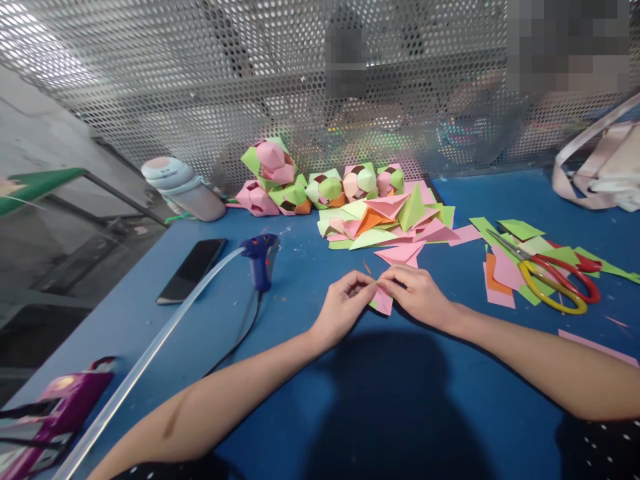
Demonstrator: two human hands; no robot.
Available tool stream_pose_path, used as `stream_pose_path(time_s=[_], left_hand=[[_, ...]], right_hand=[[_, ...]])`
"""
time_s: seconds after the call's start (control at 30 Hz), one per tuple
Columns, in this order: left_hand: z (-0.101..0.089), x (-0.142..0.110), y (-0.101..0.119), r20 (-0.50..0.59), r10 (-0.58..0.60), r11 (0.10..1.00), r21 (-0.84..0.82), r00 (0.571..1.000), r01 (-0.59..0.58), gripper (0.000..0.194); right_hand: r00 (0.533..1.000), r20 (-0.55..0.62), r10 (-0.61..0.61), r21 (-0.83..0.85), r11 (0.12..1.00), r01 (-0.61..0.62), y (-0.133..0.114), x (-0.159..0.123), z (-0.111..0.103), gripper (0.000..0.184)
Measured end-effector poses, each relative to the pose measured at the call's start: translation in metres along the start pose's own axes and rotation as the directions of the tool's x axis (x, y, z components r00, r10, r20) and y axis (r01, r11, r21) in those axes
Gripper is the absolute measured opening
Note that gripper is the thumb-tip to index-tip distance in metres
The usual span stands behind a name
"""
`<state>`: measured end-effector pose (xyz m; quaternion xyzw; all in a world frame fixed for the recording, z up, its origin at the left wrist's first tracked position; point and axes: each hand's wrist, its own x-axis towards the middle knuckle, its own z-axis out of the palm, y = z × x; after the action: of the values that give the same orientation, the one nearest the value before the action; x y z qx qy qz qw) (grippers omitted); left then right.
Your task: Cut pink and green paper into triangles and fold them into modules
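Both hands meet over the middle of the blue table, pinching one small folded paper piece (383, 303) in pink and green. My left hand (345, 300) grips its left side between thumb and fingers. From the other side, my right hand (413, 293) closes on its upper edge; the fingers partly cover the paper. Just beyond the hands lies a pink folded paper (400, 254), and behind that a heap of folded papers (380, 223) in pink, green and orange. A blue glue gun (261, 263) with a long clear glue stick stands left of my left hand.
Several paper balls (325, 188) line the perforated metal screen (280, 100). Scissors (550, 273) with red and yellow handles rest on paper scraps at right. Leftward are a phone (193, 270), a bottle (185, 189) and a purple power strip (65, 413). A bag (613, 160) sits far right.
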<state>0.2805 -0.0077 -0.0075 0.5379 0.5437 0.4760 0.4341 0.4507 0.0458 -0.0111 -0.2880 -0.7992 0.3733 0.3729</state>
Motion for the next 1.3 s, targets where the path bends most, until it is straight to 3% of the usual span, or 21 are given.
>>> stream_pose_path(time_s=[0.2, 0.3, 0.57, 0.73, 0.87, 1.2, 1.3], left_hand=[[-0.0036, 0.0021, -0.0038, -0.077, 0.064, 0.997, 0.045, 0.995, -0.061, 0.015], [-0.004, 0.0031, -0.0053, -0.092, 0.068, 0.997, 0.037, 0.993, -0.065, 0.015], [0.0021, 0.0014, -0.0052, 0.01, -0.027, 0.998, -0.062, 1.0, 0.027, 0.01], [-0.001, 0.0028, -0.0057, -0.04, 0.026, 1.0, 0.011, 0.999, -0.025, 0.013], [-0.0027, 0.0042, -0.009, -0.072, 0.0, 1.0, -0.002, 0.997, 0.0, 0.014], [0.0, 0.0047, -0.0061, 0.005, -0.024, 1.0, 0.004, 1.0, 0.024, 0.015], [-0.0007, 0.0043, -0.0062, -0.025, -0.004, 1.0, 0.022, 1.0, 0.004, 0.016]], right_hand=[[0.999, 0.0, 0.043, 0.064, 0.997, -0.042, 0.0011, 0.0007, -0.003, 0.029], [0.999, -0.009, 0.049, 0.064, 0.997, -0.048, 0.0028, 0.0013, -0.0012, 0.022], [1.0, -0.024, 0.013, 0.042, 0.999, -0.012, 0.0047, -0.0021, 0.0033, 0.015], [1.0, 0.009, 0.014, 0.064, 0.998, -0.015, 0.0043, -0.0001, 0.001, 0.018], [0.999, -0.024, 0.042, 0.068, 0.997, -0.04, 0.0046, 0.002, -0.0004, 0.02], [0.998, -0.055, 0.038, 0.034, 0.999, -0.036, 0.0066, 0.0002, 0.0028, 0.011], [0.998, -0.052, 0.039, 0.044, 0.998, -0.036, 0.0055, 0.001, 0.001, 0.013]])
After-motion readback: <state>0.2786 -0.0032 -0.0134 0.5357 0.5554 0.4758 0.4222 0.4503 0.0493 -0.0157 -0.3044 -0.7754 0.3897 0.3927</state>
